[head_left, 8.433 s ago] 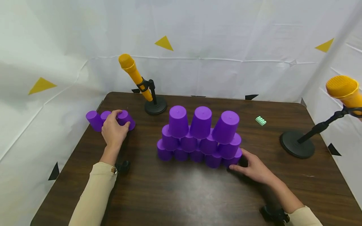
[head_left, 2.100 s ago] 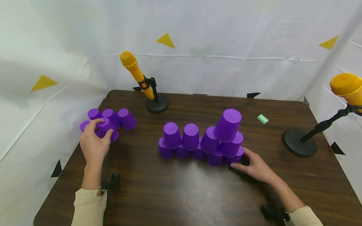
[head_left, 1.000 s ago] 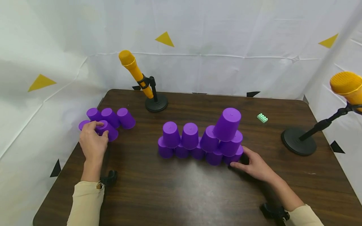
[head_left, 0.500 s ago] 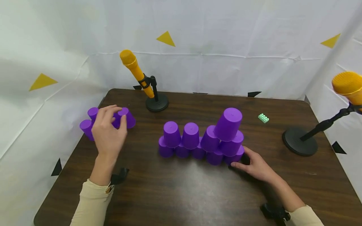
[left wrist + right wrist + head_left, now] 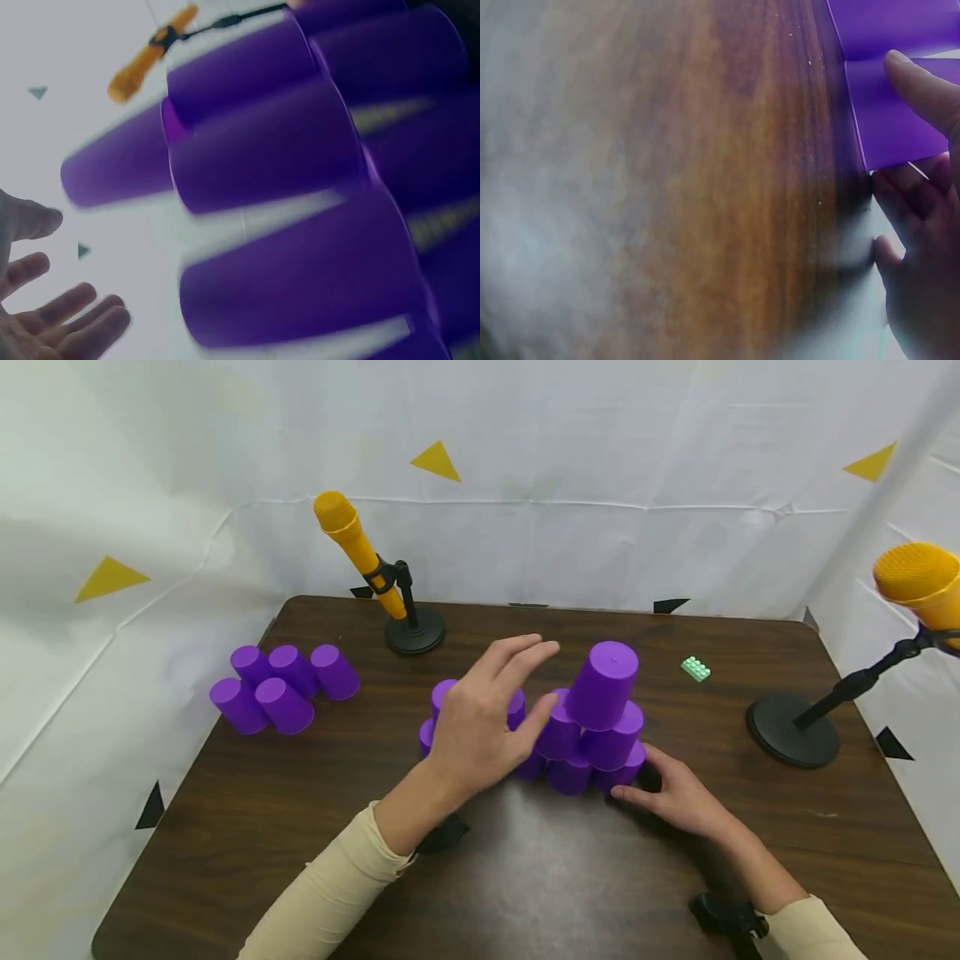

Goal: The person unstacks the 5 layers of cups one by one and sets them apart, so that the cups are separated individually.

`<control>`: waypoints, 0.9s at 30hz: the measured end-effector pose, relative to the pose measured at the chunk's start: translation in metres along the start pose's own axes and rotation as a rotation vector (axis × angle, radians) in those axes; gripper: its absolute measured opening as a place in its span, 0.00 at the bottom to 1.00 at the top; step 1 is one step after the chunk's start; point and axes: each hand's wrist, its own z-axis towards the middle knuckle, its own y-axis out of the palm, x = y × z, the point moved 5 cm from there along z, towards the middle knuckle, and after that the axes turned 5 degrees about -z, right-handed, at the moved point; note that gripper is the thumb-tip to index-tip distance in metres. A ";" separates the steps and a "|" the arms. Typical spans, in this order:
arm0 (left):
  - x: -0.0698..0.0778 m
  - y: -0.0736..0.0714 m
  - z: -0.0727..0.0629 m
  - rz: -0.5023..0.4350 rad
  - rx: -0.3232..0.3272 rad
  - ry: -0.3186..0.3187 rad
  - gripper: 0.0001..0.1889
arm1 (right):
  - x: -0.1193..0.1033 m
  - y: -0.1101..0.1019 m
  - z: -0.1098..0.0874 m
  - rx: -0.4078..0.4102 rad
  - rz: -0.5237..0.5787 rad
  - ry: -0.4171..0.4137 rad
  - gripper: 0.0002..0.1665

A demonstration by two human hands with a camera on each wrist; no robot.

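Observation:
Purple cups stand upside down in a stepped stack mid-table, with a single top cup (image 5: 603, 683) on its right side. My left hand (image 5: 480, 727) is empty, fingers spread, in front of the stack's left part and hiding several cups there. In the left wrist view its fingertips (image 5: 97, 330) are apart from the stacked cups (image 5: 277, 150). At the bottom right corner, my right hand (image 5: 686, 797) holds the end cup (image 5: 621, 768) of the lowest row. The right wrist view shows the thumb (image 5: 919, 82) on that cup's side and the fingers around its far side.
Several loose purple cups (image 5: 285, 706) stand grouped at the table's left edge. A yellow microphone (image 5: 347, 522) on a black stand is behind, and another microphone (image 5: 917, 575) leans at the right. A small green toy brick (image 5: 696, 668) lies at the back right.
Two top-row cups have gone from the stack, and the left group has grown. My left hand let go of a cup there, then moved right to the stack. My right hand stays put.

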 end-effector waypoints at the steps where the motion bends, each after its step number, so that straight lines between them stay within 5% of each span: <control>1: 0.003 0.007 0.002 -0.003 -0.023 -0.007 0.26 | 0.000 0.000 0.000 -0.001 0.001 0.001 0.40; 10: 0.012 0.047 0.015 -0.170 -0.057 -0.043 0.31 | -0.001 0.002 0.001 -0.018 0.018 -0.001 0.39; 15: 0.011 0.056 0.014 -0.156 -0.073 -0.075 0.25 | -0.003 0.001 0.000 -0.023 0.026 -0.002 0.39; 22: 0.010 0.055 0.013 -0.148 -0.070 -0.089 0.22 | -0.003 0.001 0.000 -0.014 0.021 -0.013 0.38; 27: 0.012 0.037 0.010 -0.175 -0.031 -0.089 0.23 | -0.002 0.001 0.000 -0.010 0.014 -0.011 0.38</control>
